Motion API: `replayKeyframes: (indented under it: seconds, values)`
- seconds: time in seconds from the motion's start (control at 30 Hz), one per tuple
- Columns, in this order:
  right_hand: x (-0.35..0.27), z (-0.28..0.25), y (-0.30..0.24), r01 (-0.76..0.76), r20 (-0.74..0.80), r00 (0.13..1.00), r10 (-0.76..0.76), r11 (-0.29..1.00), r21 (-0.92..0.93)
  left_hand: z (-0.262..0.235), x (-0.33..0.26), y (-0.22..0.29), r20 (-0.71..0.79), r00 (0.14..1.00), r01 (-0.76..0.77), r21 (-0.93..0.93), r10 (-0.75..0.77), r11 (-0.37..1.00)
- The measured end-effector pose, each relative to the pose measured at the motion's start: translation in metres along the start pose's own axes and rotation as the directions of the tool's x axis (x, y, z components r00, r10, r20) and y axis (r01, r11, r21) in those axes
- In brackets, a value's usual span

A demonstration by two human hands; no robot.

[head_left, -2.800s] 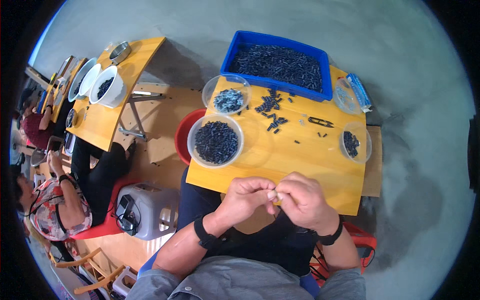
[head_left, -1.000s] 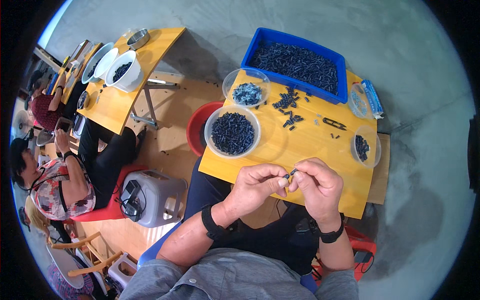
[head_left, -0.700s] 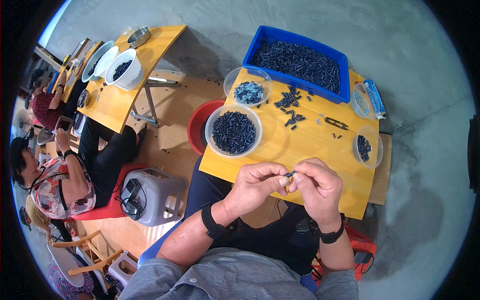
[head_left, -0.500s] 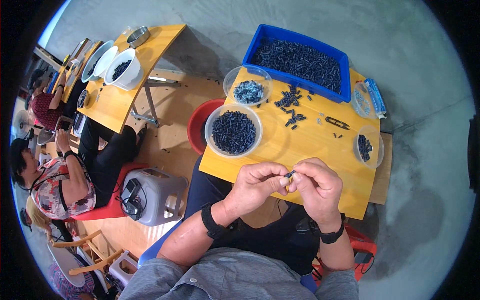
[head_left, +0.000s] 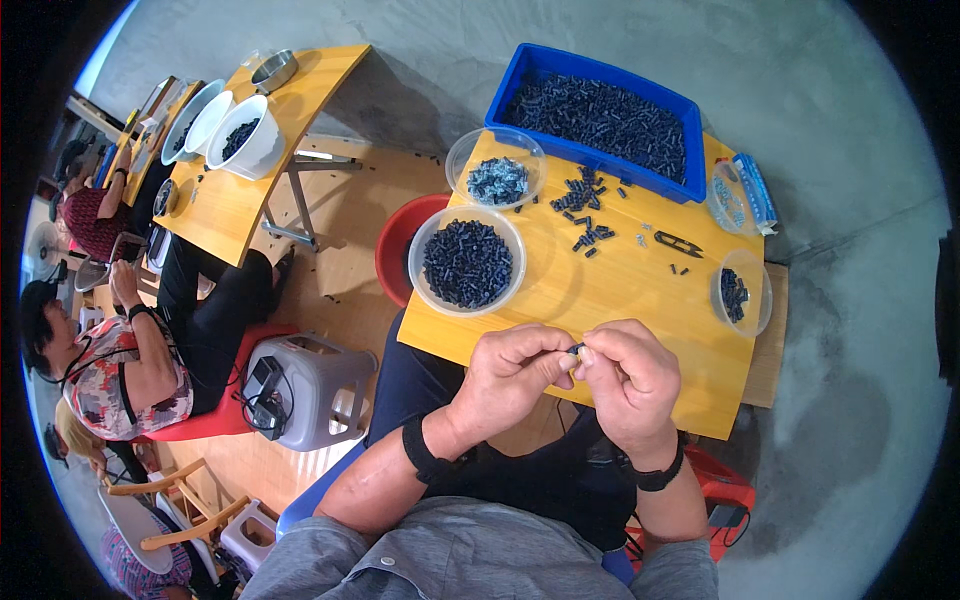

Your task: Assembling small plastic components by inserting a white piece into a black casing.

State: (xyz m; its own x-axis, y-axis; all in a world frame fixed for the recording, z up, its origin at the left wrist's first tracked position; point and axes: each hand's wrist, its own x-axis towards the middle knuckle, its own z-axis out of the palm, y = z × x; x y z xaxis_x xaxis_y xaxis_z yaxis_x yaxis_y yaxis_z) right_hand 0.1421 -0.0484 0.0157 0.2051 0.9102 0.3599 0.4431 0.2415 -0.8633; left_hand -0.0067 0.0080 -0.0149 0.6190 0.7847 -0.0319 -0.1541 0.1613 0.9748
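Over the near edge of the yellow table (head_left: pixel 640 320), my hands meet fingertip to fingertip. My left hand (head_left: pixel 512 372) pinches a small black cylindrical piece (head_left: pixel 575 349) between thumb and forefinger. My right hand (head_left: pixel 632 385) is closed on the same piece from the other side; its fingers hide most of it. Just beyond my left hand stands a clear tub (head_left: pixel 516 285) full of similar black pieces. Loose black pieces (head_left: pixel 585 195) lie scattered farther back, with black thread snips (head_left: pixel 678 244) to their right.
A blue bin (head_left: pixel 600 170) heaped with black pieces stands at the back. Nearby are a round container of pale blue bits (head_left: pixel 497 182), a small tub (head_left: pixel 742 300) on the right and a red bucket (head_left: pixel 393 250) on the left. A seated person (head_left: pixel 130 350) is at far left.
My hands have shifted very slightly while keeping their pinch on the small piece. The view has moved a touch; the things on the table stay put.
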Motion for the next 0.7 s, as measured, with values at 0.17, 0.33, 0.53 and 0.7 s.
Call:
replayKeyframes:
  seconds: [0.17,0.33,0.53,0.7]
  values:
    - [-0.004,0.007,0.001,0.008,-0.037,0.999,-0.01,0.999,-0.05,0.001,0.001,-0.001,-0.024,0.999,0.029,0.001,-0.029,1.0]
    - [-0.004,0.01,0.003,0.016,-0.065,0.998,-0.019,0.998,-0.056,0.002,0.002,-0.002,-0.031,0.997,0.074,-0.031,-0.075,0.997]
    - [-0.01,0.005,0.006,-0.019,-0.036,0.999,0.018,0.999,-0.027,0.003,0.003,-0.002,0.051,0.989,0.144,-0.15,-0.138,0.978]
    - [-0.012,0.001,0.006,-0.02,-0.028,0.999,0.02,1.0,-0.012,0.002,0.005,0.003,0.112,0.977,0.197,-0.131,-0.183,0.972]
